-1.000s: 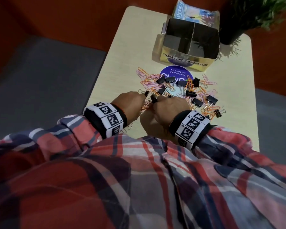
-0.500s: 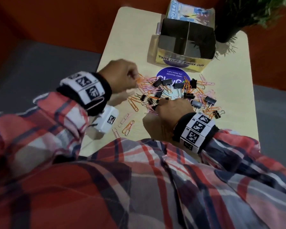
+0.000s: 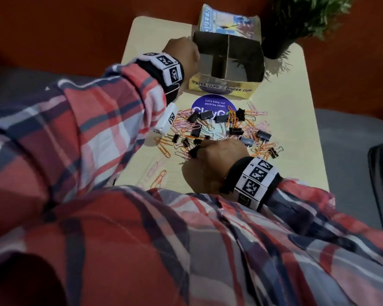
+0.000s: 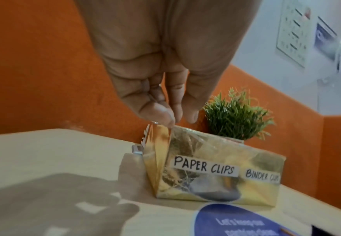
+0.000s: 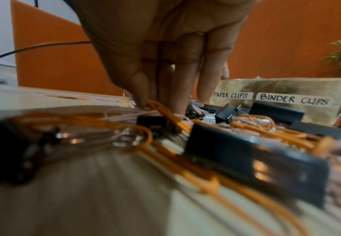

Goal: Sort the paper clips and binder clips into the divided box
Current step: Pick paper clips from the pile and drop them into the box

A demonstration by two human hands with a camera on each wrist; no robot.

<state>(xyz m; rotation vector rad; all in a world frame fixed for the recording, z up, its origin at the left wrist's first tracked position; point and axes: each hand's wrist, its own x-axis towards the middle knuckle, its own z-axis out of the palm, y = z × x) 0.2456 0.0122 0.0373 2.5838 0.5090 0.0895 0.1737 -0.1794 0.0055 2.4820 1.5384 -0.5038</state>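
Note:
A gold divided box (image 3: pixel 221 88) labelled PAPER CLIPS on the left and BINDER CLIPS on the right stands at the table's far side. My left hand (image 3: pixel 181 54) hovers at its left rim, over the paper-clip side (image 4: pixel 204 166). Its thumb and fingertips (image 4: pixel 159 115) press together in a pinch, and the clip between them is hidden. A pile (image 3: pixel 230 127) of orange and pink paper clips and black binder clips lies mid-table. My right hand (image 3: pixel 219 151) reaches down into it and pinches a black binder clip (image 3: pixel 194 151) tangled with orange paper clips (image 5: pixel 165 110).
A potted plant (image 3: pixel 301 21) stands right of the box and a printed pack (image 3: pixel 226 23) leans behind it. A round purple sticker (image 3: pixel 212 104) lies between box and pile. A few stray paper clips (image 3: pixel 158 178) lie near the table's (image 3: pixel 292 107) front edge.
My left hand left the pile and rose forward to the box's left rim. My right hand stayed in the pile. The head view shifted a little.

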